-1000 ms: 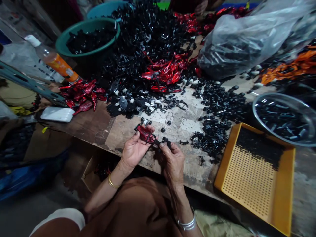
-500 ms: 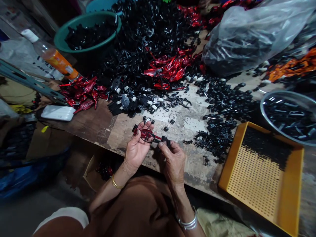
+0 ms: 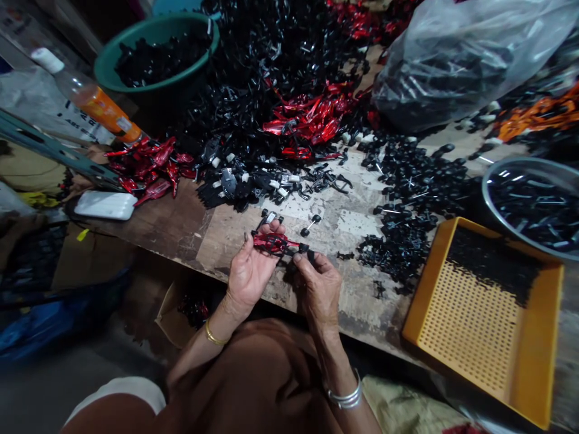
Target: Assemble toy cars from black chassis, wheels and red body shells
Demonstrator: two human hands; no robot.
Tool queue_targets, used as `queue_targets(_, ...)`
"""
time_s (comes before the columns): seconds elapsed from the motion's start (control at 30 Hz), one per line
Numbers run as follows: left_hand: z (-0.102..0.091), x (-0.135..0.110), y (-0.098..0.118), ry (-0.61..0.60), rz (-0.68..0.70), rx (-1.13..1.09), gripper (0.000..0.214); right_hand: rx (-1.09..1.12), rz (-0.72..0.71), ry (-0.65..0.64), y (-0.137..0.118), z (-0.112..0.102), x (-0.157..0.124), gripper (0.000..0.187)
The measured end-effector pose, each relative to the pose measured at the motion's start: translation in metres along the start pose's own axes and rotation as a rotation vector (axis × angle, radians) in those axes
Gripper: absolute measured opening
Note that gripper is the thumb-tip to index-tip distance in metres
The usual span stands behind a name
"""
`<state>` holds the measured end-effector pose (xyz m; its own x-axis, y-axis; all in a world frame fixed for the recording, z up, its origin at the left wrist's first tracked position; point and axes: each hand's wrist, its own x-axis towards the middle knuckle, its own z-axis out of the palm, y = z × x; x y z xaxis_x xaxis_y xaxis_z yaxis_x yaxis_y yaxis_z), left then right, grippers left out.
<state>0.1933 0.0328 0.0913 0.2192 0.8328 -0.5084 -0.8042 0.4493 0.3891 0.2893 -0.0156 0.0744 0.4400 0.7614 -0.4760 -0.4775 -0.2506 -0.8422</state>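
A small red and black toy race car [image 3: 274,243] is held between my two hands just above the table's front edge. My left hand [image 3: 248,271] is palm up, its fingers curled behind and under the car body and its thumb standing at the car's left end. My right hand [image 3: 319,283] pinches the car's narrow right end, by a black wheel, between thumb and fingers. Just beyond the car lie a wheel pair on a metal axle [image 3: 310,225] and a small black part with a pale middle [image 3: 271,218], partly hidden by my left fingertips.
Black parts [image 3: 253,114] and red car bodies [image 3: 312,117] are heaped at the back. Axles with wheels [image 3: 416,175] spread to the right, near a yellow perforated tray [image 3: 470,337] and a clear bowl [image 3: 486,199]. At left stand a green basin [image 3: 106,75], a bottle [image 3: 106,108] and a white phone-like object [image 3: 105,206].
The toy car has shifted slightly right in my left hand, and my left thumb has come away from its body toward its left end. My right hand keeps its pinch.
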Motion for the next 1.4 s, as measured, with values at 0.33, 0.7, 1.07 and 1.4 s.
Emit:
queue_targets(0.33, -0.002, -0.004, 0.002, -0.059, 0.018, 0.118, 0.034, -0.080, -0.076, 0.012, 0.002, -0.001, 0.002, 0.031)
queue_targets(0.7, -0.011, -0.005, 0.001, -0.123, 0.084, 0.222, 0.032, -0.311, -0.238, 0.062, 0.008, 0.002, 0.009, 0.027)
queue_targets(1.07, -0.014, -0.002, 0.001, -0.100, 0.071, 0.241, 0.035, -0.558, -0.415, 0.133, 0.013, 0.000, 0.017, 0.021)
queue_targets(1.4, -0.017, 0.003, -0.006, -0.097, 0.167, 0.303, 0.031, -0.685, -0.489, 0.114, 0.010, 0.000, 0.013, 0.020)
